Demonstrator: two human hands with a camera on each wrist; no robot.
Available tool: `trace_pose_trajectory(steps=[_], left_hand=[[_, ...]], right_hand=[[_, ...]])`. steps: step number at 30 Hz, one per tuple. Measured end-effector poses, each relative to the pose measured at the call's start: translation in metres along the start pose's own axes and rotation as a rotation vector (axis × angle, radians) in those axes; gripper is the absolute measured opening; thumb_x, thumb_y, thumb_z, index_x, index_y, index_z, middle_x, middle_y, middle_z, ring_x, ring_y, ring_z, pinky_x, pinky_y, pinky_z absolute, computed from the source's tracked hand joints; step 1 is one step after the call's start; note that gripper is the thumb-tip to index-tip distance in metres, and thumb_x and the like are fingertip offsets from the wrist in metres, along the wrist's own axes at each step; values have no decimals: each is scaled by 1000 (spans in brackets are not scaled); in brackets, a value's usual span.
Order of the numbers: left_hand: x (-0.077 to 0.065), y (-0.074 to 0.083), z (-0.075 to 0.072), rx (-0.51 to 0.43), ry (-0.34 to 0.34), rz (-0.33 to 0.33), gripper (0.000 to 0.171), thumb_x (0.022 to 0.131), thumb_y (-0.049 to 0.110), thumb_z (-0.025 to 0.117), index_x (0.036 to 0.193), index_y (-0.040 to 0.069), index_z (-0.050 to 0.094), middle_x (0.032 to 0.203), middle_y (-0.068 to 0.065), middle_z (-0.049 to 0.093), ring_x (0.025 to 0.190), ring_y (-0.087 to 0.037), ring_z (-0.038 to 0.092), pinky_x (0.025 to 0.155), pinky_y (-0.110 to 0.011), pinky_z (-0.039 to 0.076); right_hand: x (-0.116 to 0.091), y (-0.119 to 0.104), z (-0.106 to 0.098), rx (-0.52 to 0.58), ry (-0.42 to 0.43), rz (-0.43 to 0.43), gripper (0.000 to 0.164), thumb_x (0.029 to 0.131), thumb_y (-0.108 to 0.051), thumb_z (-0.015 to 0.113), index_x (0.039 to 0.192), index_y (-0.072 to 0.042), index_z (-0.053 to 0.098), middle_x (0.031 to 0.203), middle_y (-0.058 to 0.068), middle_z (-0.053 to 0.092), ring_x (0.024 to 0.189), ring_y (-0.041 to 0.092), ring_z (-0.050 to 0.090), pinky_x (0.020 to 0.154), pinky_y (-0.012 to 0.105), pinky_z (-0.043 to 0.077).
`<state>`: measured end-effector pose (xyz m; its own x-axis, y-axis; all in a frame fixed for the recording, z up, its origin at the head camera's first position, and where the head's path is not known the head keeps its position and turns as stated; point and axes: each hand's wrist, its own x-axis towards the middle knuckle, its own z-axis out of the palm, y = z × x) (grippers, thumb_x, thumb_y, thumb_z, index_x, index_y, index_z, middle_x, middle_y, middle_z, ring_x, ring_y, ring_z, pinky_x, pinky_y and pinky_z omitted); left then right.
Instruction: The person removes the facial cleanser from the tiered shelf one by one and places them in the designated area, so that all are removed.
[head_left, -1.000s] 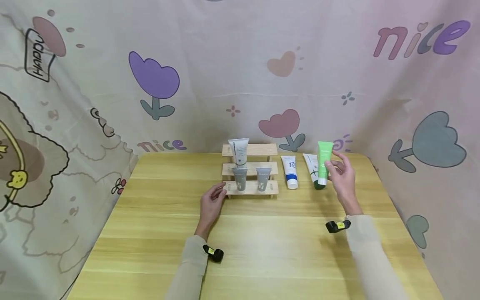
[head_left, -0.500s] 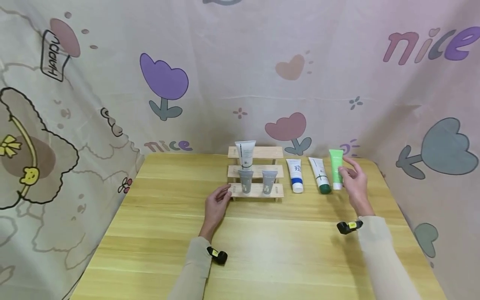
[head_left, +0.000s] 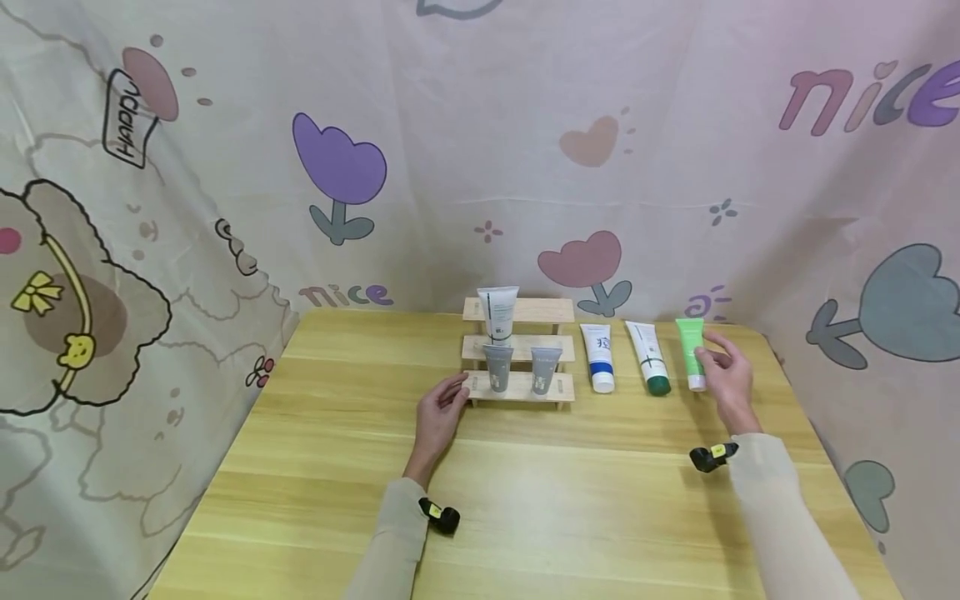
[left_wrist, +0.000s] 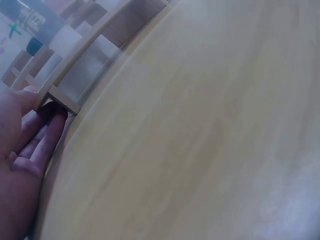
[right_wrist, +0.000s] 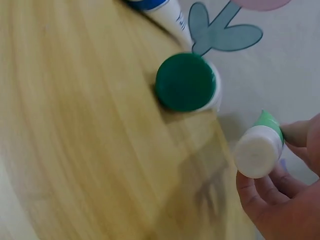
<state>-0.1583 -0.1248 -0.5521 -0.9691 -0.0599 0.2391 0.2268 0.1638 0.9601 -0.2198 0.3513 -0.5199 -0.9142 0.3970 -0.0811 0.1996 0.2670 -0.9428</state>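
At the right end of a row of tubes, my right hand (head_left: 729, 379) holds a light green tube (head_left: 691, 350) with a white cap between thumb and fingers. In the right wrist view its cap (right_wrist: 257, 152) points toward the camera. My left hand (head_left: 438, 417) grips the left end of the lowest step of a three-step wooden rack (head_left: 517, 387), thumb above and fingers beneath in the left wrist view. Two small grey tubes (head_left: 498, 367) stand on that step. Behind them, a white tube (head_left: 498, 312) stands higher up, its base partly hidden.
Right of the rack lie a white tube with a blue band (head_left: 599, 354) and a white tube with a dark green cap (head_left: 649, 354). A patterned cloth (head_left: 435, 167) hangs behind the wooden table (head_left: 555, 517).
My right hand has moved the green tube rightward and lower, off the front of the green-capped tube to its right side. My left hand stays at the rack. The head view has shifted slightly.
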Motion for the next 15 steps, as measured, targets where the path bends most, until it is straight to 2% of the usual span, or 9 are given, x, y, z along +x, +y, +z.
trace_pose_trajectory(steps=[2, 5, 7, 12, 15], left_hand=[[0, 2, 0, 0, 5, 3, 29, 100, 1, 65, 128, -8, 66, 127, -25, 67, 114, -38, 67, 92, -28, 58], [0, 2, -1, -1, 7, -1, 28, 100, 1, 65, 127, -7, 66, 126, -24, 68, 114, -38, 67, 91, -27, 58], [0, 2, -1, 1, 4, -5, 28, 101, 1, 64, 127, -7, 66, 126, -24, 68, 114, -38, 67, 91, -27, 58], [1, 3, -1, 11, -5, -16, 28, 101, 2, 64, 127, -9, 66, 126, -25, 68, 114, -37, 68, 92, -27, 58], [1, 4, 0, 15, -8, -18, 29, 101, 3, 64, 127, -9, 66, 126, -25, 68, 114, -37, 68, 93, -29, 58]], right_hand=[[3, 3, 0, -42, 7, 3, 48, 105, -30, 60, 150, -17, 53, 121, 8, 66, 88, 2, 56, 66, 14, 54], [7, 9, 0, -90, 1, -5, 49, 105, -32, 60, 150, -14, 53, 138, 23, 60, 93, 2, 56, 68, 11, 53], [10, 12, 0, -126, -6, -10, 50, 105, -32, 59, 150, -12, 52, 144, 26, 56, 102, 7, 58, 69, 9, 51], [16, 19, 0, -204, -2, -13, 49, 106, -30, 57, 150, -9, 51, 145, 26, 55, 124, 33, 57, 71, 7, 48], [18, 21, 0, -244, 5, -28, 47, 106, -28, 57, 149, -8, 52, 142, 27, 56, 127, 39, 57, 76, 15, 52]])
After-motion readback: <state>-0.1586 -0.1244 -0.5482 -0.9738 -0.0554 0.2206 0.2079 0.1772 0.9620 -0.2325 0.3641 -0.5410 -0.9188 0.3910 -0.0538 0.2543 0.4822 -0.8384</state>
